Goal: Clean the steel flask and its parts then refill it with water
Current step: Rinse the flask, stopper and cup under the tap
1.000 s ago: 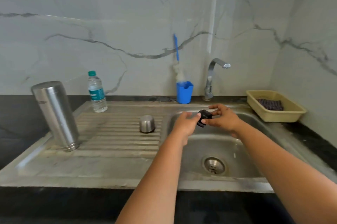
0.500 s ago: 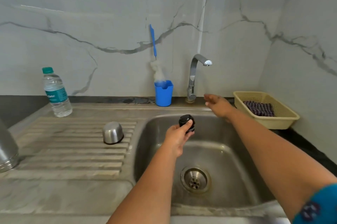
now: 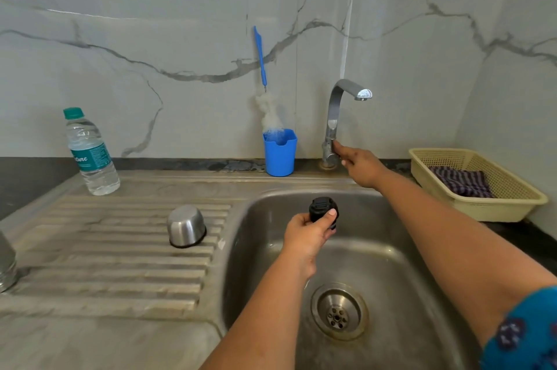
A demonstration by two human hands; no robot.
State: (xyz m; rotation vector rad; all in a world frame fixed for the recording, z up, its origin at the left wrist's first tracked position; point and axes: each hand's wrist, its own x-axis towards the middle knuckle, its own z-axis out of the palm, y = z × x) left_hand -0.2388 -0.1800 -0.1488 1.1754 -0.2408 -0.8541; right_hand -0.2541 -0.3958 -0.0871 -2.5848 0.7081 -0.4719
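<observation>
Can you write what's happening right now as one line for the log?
left hand: grips black stopper over sink | right hand: fingers on tap lever | water: none
</observation>
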